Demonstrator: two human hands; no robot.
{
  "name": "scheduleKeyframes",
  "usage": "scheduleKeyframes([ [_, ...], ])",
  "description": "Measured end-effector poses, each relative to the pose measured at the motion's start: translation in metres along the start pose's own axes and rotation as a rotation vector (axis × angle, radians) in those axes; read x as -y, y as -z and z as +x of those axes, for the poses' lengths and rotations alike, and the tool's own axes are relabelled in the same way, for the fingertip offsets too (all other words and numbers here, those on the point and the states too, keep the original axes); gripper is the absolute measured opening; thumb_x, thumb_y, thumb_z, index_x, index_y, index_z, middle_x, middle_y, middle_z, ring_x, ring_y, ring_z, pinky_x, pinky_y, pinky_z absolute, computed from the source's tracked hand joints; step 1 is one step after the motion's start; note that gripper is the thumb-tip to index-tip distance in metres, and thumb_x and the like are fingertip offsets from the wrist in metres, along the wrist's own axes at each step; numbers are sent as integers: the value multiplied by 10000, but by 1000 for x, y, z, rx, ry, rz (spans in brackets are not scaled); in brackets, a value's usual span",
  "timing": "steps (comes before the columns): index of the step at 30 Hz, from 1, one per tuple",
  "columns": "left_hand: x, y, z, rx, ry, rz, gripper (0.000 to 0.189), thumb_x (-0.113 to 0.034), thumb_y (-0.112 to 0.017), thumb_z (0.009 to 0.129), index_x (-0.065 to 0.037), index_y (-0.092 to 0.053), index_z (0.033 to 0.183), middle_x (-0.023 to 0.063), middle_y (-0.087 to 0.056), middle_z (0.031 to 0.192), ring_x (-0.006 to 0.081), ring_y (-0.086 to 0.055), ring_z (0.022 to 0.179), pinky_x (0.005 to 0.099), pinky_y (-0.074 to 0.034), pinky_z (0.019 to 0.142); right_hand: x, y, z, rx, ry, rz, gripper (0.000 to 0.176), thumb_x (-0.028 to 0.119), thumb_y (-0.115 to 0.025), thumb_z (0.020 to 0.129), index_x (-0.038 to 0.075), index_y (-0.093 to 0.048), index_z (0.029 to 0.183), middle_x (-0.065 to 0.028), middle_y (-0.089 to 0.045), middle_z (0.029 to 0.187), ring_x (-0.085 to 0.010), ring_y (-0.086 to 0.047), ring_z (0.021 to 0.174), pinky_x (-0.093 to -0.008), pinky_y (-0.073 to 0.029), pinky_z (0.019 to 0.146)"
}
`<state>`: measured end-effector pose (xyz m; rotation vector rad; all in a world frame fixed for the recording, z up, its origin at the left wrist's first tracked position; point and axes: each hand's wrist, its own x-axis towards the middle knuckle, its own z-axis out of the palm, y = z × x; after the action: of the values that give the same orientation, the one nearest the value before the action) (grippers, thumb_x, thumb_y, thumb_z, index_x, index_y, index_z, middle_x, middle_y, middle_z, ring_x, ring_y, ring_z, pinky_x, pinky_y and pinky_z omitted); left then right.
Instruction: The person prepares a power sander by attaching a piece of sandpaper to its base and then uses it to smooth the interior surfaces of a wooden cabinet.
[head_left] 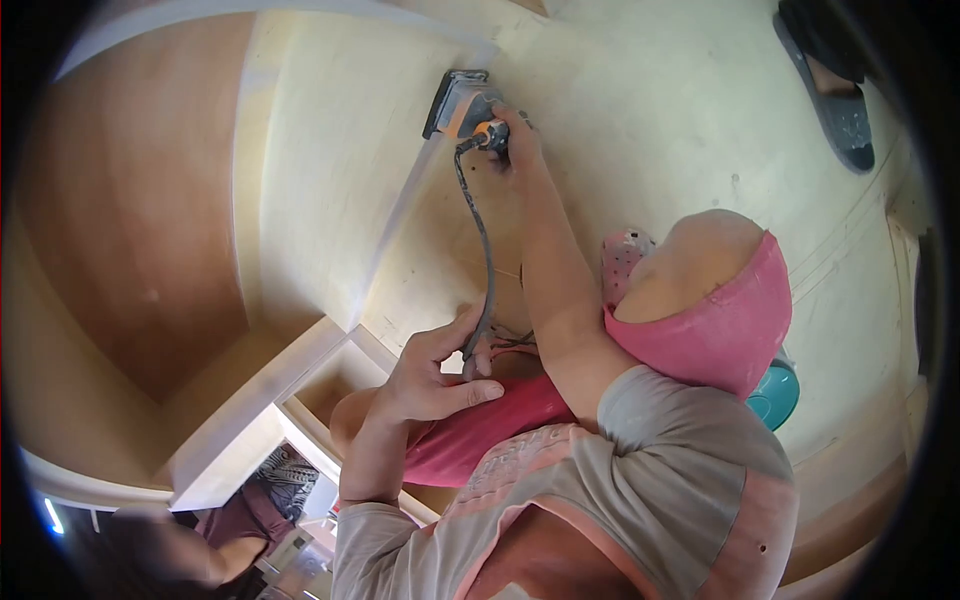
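My right hand [520, 140] is wrapped around the body of a grey and orange electric sander [463, 108]. Its flat black pad faces the pale panel [340, 130], close to the corner where that panel meets the pale floor surface [630, 110]. A dark power cord [478, 220] runs from the sander down to my left hand [435, 370], which loosely holds it between thumb and curled fingers in front of my body. Below that hand, the lower part of the cord is partly hidden.
My bent knees in pink shorts [715, 330] and a pink clog [625, 260] are close by. A sandalled foot [845, 110] is at upper right. A teal container [775, 395] stands behind my knee. Wooden framing [250, 430] borders the left, with another person [170, 545] beyond.
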<state>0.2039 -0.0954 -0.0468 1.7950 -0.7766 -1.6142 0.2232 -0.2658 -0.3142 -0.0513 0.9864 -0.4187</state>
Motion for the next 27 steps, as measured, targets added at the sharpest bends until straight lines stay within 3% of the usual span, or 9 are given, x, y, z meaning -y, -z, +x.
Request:
scheduleKeyframes([
  [2,3,3,3,8,-26,29,905,-109,-802,672,31,-291,1405,34,-567,741,97,-519,660,220,-403,621,2,3,9,26,-64,45,262,334,-672,737,112,-553,812,-16,-555,617,-116,-458,396,-265,-322,330],
  [5,3,10,5,15,-76,45,899,-118,-800,686,13,-288,1413,38,-575,784,104,-516,679,227,-417,625,18,5,20,61,-37,-34,292,423,-598,788,140,-537,749,10,-509,525,-96,-415,368,-252,-307,328],
  [9,9,14,10,25,-160,34,870,-114,-791,704,-13,-303,1418,42,-588,820,112,-510,674,236,-427,626,56,-1,7,37,11,-65,282,406,-603,781,138,-528,741,13,-491,518,-97,-407,377,-257,-304,338],
  [13,10,13,11,92,-76,32,867,-113,-790,704,-23,-307,1419,53,-602,839,122,-511,667,251,-429,650,58,4,8,-6,52,-156,246,363,-612,774,143,-510,732,6,-491,527,-99,-398,382,-255,-295,346],
  [15,13,12,15,187,-61,51,912,-128,-808,683,10,-281,1415,93,-607,944,154,-572,806,270,-449,664,53,7,6,11,25,-157,239,353,-615,772,145,-505,730,3,-492,531,-99,-399,382,-252,-293,348],
  [21,7,13,21,245,-78,61,901,-124,-801,700,-8,-276,1422,136,-572,1158,161,-576,821,278,-461,663,44,6,4,24,-51,-162,238,349,-611,781,142,-505,733,-1,-486,522,-104,-394,368,-247,-283,342],
  [22,7,12,21,241,-79,59,901,-124,-801,700,-8,-276,1422,136,-572,1158,161,-576,821,278,-461,663,46,5,5,25,-60,-164,238,350,-609,782,141,-507,733,-1,-484,520,-106,-394,367,-247,-282,342],
  [24,6,9,21,174,-97,57,879,-109,-795,698,-49,-305,1426,84,-629,881,140,-532,665,268,-445,656,47,6,6,25,-73,-170,237,351,-607,784,141,-509,734,-1,-483,519,-107,-394,367,-246,-282,342],
  [27,6,9,18,161,-128,72,864,-108,-798,698,-43,-322,1416,75,-624,858,122,-536,666,251,-447,618,47,6,6,48,-72,-159,240,358,-601,789,135,-523,744,-6,-495,536,-108,-404,377,-248,-291,343],
])
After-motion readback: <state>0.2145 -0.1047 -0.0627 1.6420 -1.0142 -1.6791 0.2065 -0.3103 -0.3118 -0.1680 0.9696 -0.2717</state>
